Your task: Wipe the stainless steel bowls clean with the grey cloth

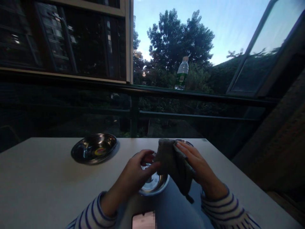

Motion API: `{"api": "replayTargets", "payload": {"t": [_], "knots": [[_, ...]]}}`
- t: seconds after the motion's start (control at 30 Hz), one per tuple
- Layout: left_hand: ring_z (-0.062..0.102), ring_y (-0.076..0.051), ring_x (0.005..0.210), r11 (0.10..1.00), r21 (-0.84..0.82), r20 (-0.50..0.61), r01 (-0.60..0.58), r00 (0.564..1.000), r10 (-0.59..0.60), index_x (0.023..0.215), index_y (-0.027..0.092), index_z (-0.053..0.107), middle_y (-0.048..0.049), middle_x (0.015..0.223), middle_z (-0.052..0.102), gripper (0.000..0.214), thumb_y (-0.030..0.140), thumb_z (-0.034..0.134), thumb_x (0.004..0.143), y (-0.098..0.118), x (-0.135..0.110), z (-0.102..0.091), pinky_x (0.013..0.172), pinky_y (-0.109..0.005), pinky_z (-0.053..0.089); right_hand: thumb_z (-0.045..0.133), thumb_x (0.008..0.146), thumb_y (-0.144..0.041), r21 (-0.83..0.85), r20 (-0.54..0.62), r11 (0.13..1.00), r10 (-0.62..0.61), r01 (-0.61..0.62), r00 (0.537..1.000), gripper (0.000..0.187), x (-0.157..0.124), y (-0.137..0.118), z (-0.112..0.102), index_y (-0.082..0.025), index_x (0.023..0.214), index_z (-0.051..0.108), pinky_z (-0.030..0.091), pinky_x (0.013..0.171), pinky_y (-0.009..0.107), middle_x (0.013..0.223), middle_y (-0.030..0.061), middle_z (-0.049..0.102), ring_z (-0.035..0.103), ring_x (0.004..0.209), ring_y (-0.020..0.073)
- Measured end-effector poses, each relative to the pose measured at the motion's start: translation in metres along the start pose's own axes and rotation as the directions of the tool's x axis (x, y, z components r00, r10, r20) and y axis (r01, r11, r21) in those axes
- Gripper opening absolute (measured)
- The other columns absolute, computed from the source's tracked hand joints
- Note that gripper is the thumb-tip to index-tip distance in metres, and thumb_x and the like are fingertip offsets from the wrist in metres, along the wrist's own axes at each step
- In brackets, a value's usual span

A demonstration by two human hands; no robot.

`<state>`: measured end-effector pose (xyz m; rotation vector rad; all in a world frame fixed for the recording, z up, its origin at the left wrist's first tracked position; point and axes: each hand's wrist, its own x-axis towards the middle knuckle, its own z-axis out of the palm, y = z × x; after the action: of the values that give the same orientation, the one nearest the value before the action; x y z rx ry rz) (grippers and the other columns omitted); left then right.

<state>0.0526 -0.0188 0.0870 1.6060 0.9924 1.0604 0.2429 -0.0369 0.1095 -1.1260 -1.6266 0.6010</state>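
Note:
A dark grey-green cloth (pixel 166 159) hangs from my right hand (pixel 196 162), whose fingers are closed on its upper right part. A small dark loop dangles at the cloth's lower tip. My left hand (pixel 139 170) is curved, thumb and fingers apart, with the thumb tip at the cloth's left edge; whether it touches is hard to tell. Beneath both hands stands a shiny metal bowl (pixel 152 192), partly hidden by the left hand and the cloth. Behind the right hand, the rim of another metal dish (pixel 187 142) shows.
On the left of the white table (pixel 35 181) sits a wide metal basin (pixel 108 141) with a yellow-red sticker. A phone (pixel 143 221) shows at the bottom edge. A plastic bottle (pixel 182 71) stands on the dark railing (pixel 202 95) by the open window.

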Motion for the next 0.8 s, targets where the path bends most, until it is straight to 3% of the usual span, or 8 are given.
{"api": "replayTargets", "payload": {"t": [0.1,0.17,0.3,0.43,0.57,0.73,0.8], "knots": [[0.063,-0.019,0.075,0.988,-0.153,0.107,0.034,0.994,-0.017,0.094,0.015,0.062,-0.0071,0.083,0.069,0.032,0.031,0.066,0.067,0.008,-0.003,0.000,0.066,-0.028,0.046,0.042,0.086,-0.048,0.021,0.009,1.000,0.007,-0.007,1.000,0.037,-0.002,-0.003,0.013,-0.026,0.105,0.064,0.050,0.082,0.033,0.103,0.0032,0.066,0.059,0.098,0.0201],[0.062,-0.017,0.069,0.984,-0.179,0.117,0.026,0.993,-0.005,0.085,0.015,0.065,-0.0032,0.072,0.068,0.021,0.029,0.064,0.069,0.014,-0.005,-0.001,0.062,-0.025,0.045,0.043,0.085,-0.050,0.048,0.024,0.999,0.014,-0.015,1.000,0.037,-0.004,-0.004,0.018,-0.026,0.104,0.065,0.049,0.083,0.033,0.104,0.0033,0.065,0.059,0.100,0.0201],[0.058,-0.014,0.062,0.982,-0.182,0.032,0.043,0.999,-0.038,0.072,0.014,0.065,-0.0006,0.064,0.065,0.015,0.028,0.062,0.070,0.021,-0.006,-0.007,0.057,-0.022,0.042,0.044,0.085,-0.048,0.171,0.041,0.980,0.096,-0.102,0.995,0.038,-0.010,-0.002,0.016,-0.024,0.109,0.061,0.044,0.090,0.035,0.112,0.0050,0.062,0.055,0.106,0.0206],[0.055,-0.014,0.062,0.981,-0.190,-0.079,0.043,0.995,-0.059,0.072,0.014,0.063,0.0003,0.064,0.062,0.019,0.032,0.060,0.069,0.023,-0.005,-0.010,0.056,-0.023,0.040,0.043,0.086,-0.045,0.343,0.196,0.900,0.213,-0.271,0.957,0.043,-0.018,0.006,0.006,-0.024,0.123,0.048,0.045,0.087,0.038,0.115,0.0065,0.060,0.058,0.102,0.0200],[0.054,-0.013,0.063,0.985,-0.171,-0.081,0.027,0.996,-0.042,0.073,0.014,0.060,0.0011,0.064,0.059,0.021,0.035,0.058,0.071,0.022,-0.007,-0.009,0.057,-0.023,0.039,0.060,0.077,-0.034,0.199,0.249,0.956,0.164,-0.216,0.955,0.049,-0.021,0.007,-0.001,-0.022,0.123,0.048,0.043,0.089,0.035,0.109,0.0046,0.061,0.056,0.101,0.0187],[0.056,-0.015,0.064,0.999,-0.036,-0.064,0.012,0.998,-0.014,0.077,0.014,0.057,0.0000,0.067,0.059,0.026,0.040,0.053,0.075,0.018,-0.005,-0.009,0.056,-0.024,0.040,0.053,0.081,-0.031,-0.017,0.199,0.998,0.066,-0.063,0.978,0.027,-0.010,-0.002,-0.013,-0.017,0.102,0.062,0.044,0.080,0.031,0.089,0.0028,0.064,0.057,0.088,0.0181],[0.059,-0.017,0.071,0.995,0.089,-0.131,-0.048,0.990,0.060,0.087,0.014,0.056,-0.0030,0.075,0.061,0.029,0.040,0.052,0.075,0.019,-0.002,-0.006,0.062,-0.027,0.044,0.052,0.081,-0.030,-0.076,0.163,0.997,0.039,-0.027,0.986,0.023,-0.005,-0.008,-0.021,-0.017,0.096,0.064,0.043,0.076,0.029,0.084,0.0019,0.063,0.057,0.084,0.0173]]}}
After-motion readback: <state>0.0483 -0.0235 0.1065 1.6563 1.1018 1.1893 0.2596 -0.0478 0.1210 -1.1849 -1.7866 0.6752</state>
